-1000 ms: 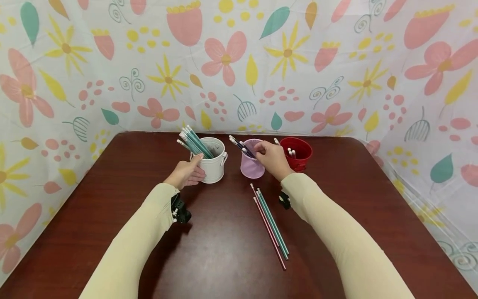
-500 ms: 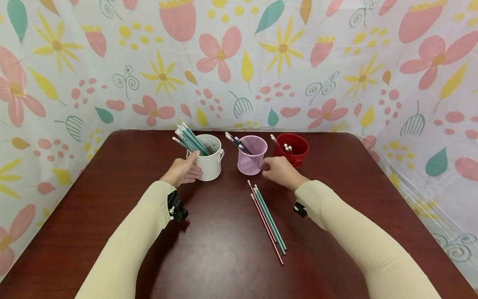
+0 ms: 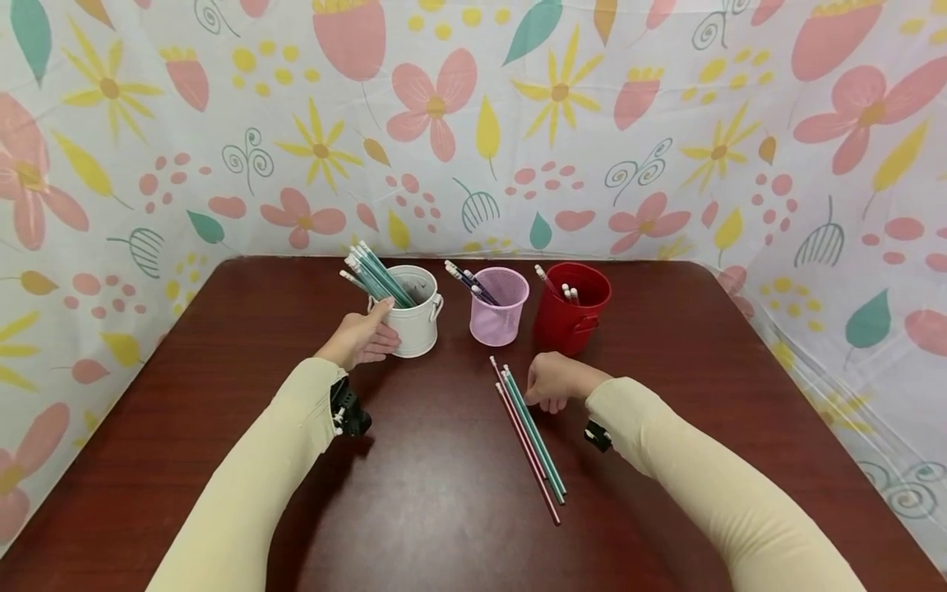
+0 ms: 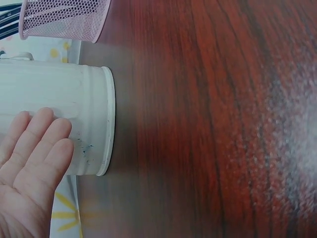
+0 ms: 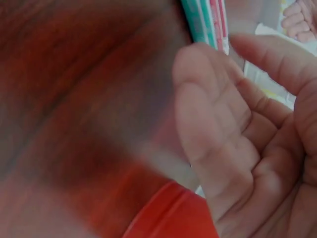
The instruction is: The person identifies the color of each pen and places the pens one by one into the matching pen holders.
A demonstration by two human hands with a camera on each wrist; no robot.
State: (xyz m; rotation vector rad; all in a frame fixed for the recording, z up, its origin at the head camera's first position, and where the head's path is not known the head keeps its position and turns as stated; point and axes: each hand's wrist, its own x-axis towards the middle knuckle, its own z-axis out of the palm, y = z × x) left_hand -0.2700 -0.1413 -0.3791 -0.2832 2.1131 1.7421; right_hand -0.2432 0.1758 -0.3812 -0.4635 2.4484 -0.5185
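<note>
My left hand [image 3: 358, 337] rests against the white metal bucket [image 3: 414, 335], thumb near the rim and straight fingers along its side. Several teal pencils [image 3: 379, 275] lean in that bucket, eraser ends up. My right hand [image 3: 558, 382] is just right of the loose pencils on the table, fingers loosely bent. Two of these are teal pencils [image 3: 536, 437]; two are red-pink pencils [image 3: 527, 450]. In the right wrist view a gap shows between thumb and fingers, with the pencil ends [image 5: 202, 22] beyond; contact cannot be told.
A pink-purple mesh cup [image 3: 494, 326] with dark blue pencils [image 3: 473, 282] stands in the middle at the back. Right of it is a red bucket [image 3: 556, 322] with a few white-eraser pencils [image 3: 570, 293]. Behind the brown table [image 3: 414, 460] hangs a floral cloth [image 3: 533, 148].
My right hand has come away from the mesh cup and moved down past the red bucket to the loose pencils. The left hand stays at the white bucket. The view shifts slightly.
</note>
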